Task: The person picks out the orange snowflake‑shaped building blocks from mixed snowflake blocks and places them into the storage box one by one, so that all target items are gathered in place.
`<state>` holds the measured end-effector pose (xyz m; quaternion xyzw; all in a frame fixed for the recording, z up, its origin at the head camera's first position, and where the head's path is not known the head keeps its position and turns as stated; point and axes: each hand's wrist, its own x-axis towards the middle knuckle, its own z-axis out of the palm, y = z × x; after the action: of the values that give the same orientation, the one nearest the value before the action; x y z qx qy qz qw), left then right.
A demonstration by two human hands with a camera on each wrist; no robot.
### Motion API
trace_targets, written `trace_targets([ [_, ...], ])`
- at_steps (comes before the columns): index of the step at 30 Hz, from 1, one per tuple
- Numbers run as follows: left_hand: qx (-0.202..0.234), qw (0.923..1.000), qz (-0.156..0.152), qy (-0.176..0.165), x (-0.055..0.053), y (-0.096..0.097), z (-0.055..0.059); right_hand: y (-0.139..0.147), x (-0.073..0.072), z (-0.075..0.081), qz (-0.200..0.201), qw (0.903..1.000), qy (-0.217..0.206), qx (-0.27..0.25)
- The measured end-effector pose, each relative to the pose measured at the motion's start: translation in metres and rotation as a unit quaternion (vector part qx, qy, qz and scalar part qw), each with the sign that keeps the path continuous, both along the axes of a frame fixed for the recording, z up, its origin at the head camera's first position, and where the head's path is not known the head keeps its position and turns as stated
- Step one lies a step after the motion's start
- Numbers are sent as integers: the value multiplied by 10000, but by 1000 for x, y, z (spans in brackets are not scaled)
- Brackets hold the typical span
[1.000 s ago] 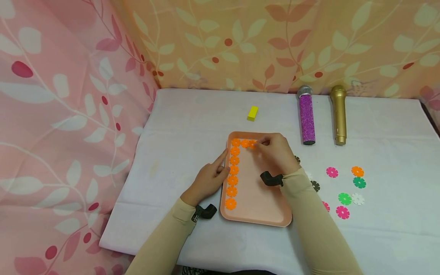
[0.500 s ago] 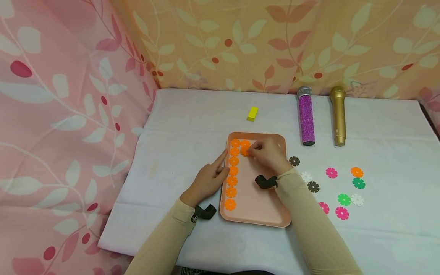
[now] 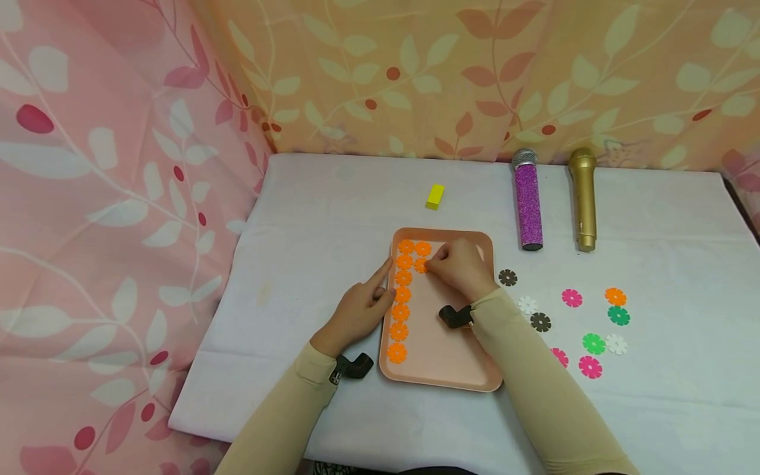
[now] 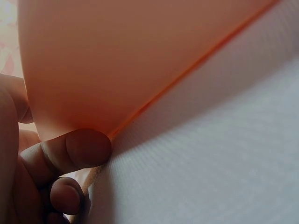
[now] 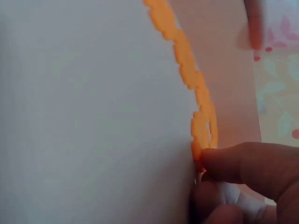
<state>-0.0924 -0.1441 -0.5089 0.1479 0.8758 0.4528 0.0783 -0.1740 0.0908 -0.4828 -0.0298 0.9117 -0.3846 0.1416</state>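
Observation:
In the head view, my right hand (image 3: pixel 462 267) pinches an orange flower-shaped disc (image 3: pixel 421 265) between thumb and fingertips, just below another orange disc (image 3: pixel 423 249) in the top row. Both lie inside a peach tray (image 3: pixel 451 366). Several more orange discs (image 3: pixel 401 312) form a column along the tray's left side. My left hand (image 3: pixel 358 310) rests at the left rim, index finger stretched along it and thumb touching the edge. The right wrist view shows the pinched disc (image 5: pixel 200 133) edge-on at the thumb (image 5: pixel 233 163). Close up, the left thumb (image 4: pixel 88 148) meets the tray's edge (image 4: pixel 177 81).
Right of the tray lie loose flower discs: pink (image 3: pixel 572 298), orange (image 3: pixel 615 297), teal (image 3: pixel 619 316), green (image 3: pixel 594 344), white (image 3: pixel 616 344) and dark (image 3: pixel 507 278). Behind are a yellow block (image 3: pixel 435 196), a purple microphone (image 3: pixel 528 208) and a gold one (image 3: pixel 586 208).
My right hand has moved left and slightly down with the orange disc, from third place in the top row to below the second disc. My left hand stays at the tray.

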Motion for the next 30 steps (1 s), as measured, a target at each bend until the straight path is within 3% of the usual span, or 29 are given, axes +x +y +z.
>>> trace_targets([
  [19,-23,10000,-29,-3,0,-2,1,0,2,4,48,9999,47,-110],
  [30,6,10000,-40,-61,1,-1,-1,5,9,21,332,9993,-43,-174],
])
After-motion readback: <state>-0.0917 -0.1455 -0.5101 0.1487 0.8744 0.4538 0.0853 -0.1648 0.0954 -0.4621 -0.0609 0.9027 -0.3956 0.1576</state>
